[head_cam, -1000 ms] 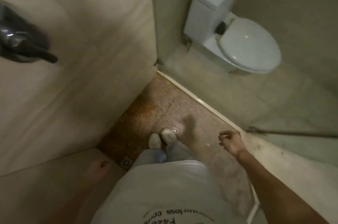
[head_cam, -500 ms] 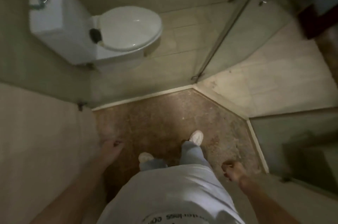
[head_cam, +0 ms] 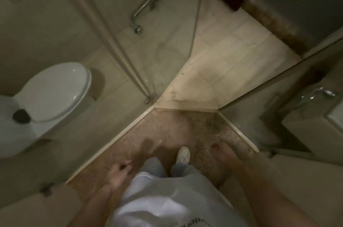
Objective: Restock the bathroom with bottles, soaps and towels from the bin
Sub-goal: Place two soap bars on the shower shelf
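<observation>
Speckled brown floor (head_cam: 167, 128) — no bin or stock visible, handling unjudgeable; left hand (head_cam: 118, 173) loosely curled, empty; right hand (head_cam: 224, 154) blurred — fingers unclear.

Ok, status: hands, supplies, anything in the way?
Left hand empty, fingers loose. Right hand empty, blurred. No bin or supplies in view. Nothing seen blocking.

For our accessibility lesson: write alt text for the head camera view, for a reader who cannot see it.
A person stands on a brown speckled floor, seen from above, left hand and right hand hanging empty. A closed white toilet sits to the left.
</observation>
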Action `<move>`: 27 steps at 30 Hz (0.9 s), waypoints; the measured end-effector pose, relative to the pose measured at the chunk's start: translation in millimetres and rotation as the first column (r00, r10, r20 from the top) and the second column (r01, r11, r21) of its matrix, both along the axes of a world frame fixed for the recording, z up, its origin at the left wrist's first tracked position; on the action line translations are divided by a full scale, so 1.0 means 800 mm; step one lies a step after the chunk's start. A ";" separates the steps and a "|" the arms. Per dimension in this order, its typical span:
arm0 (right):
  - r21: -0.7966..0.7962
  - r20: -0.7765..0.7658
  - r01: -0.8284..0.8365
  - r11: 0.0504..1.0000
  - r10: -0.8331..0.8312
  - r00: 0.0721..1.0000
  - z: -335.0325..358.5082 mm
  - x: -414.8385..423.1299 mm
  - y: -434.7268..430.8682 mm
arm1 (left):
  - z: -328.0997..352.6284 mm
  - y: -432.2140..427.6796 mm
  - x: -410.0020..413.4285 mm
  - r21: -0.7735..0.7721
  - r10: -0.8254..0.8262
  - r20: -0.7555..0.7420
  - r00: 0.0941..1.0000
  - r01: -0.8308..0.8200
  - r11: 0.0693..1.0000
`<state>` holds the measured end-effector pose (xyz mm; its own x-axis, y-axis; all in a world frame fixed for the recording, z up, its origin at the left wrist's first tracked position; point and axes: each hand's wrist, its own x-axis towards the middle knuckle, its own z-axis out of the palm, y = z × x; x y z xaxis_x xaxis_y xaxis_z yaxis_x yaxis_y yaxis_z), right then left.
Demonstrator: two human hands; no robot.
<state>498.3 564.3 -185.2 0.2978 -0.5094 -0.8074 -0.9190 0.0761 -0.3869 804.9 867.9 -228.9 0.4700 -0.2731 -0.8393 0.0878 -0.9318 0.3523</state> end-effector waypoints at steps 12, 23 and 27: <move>-0.066 0.113 0.369 0.927 -0.360 0.926 0.043 0.064 -0.249 | 0.020 -0.323 0.085 -0.002 -0.202 -0.061 0.978 0.202 0.979; 0.042 -0.177 0.670 0.742 -0.654 0.736 -0.062 0.001 -0.244 | 0.085 -0.760 0.119 -0.237 -0.565 -0.019 0.825 0.545 0.804; 0.074 -0.167 0.722 0.688 -0.706 0.689 -0.006 0.048 -0.293 | 0.097 -0.851 0.111 -0.286 -0.631 -0.018 0.775 0.601 0.746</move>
<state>536.5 330.0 -190.3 -0.2133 -0.4223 -0.8810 -0.6022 0.7669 -0.2218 893.4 187.2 -151.3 0.0379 -0.6776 -0.7345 -0.4240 -0.6765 0.6022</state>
